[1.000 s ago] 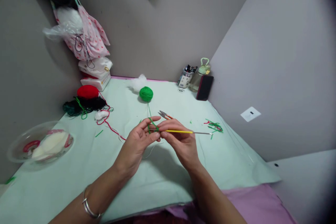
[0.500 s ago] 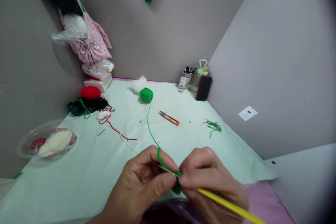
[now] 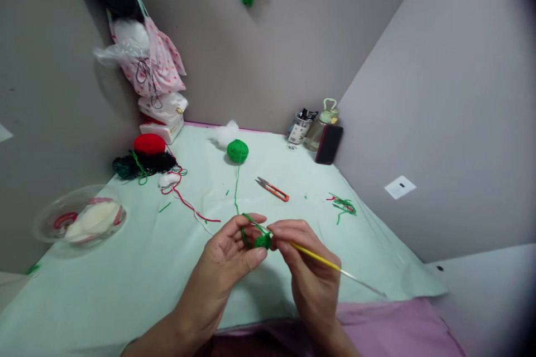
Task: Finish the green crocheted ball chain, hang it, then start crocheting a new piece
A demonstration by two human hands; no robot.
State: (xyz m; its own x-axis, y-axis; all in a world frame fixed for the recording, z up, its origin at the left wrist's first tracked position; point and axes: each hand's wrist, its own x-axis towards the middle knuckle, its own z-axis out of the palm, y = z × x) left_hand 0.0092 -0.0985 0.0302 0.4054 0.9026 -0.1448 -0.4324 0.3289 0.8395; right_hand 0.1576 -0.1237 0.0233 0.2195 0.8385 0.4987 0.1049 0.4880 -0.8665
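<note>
Between thumb and fingers, my left hand pinches a small green crochet piece, with green yarn looped over its index finger. A yellow-handled crochet hook is gripped in my right hand like a pencil. Its near end meets the piece, partly hidden by the fingertips, while a thin metal end points down to the right. From the left hand the working yarn runs back to a green yarn ball on the table.
Orange thread snips lie mid-table, with a heap of yarn scraps to their right. On the left are a clear plastic bowl, a red yarn ball and dark yarn. A phone, bottle and pen cup stand back right.
Both hands have risen away from the table's front edge with the crochet piece and hook. More of the piece shows, and the hook's far metal end has come into sight.
</note>
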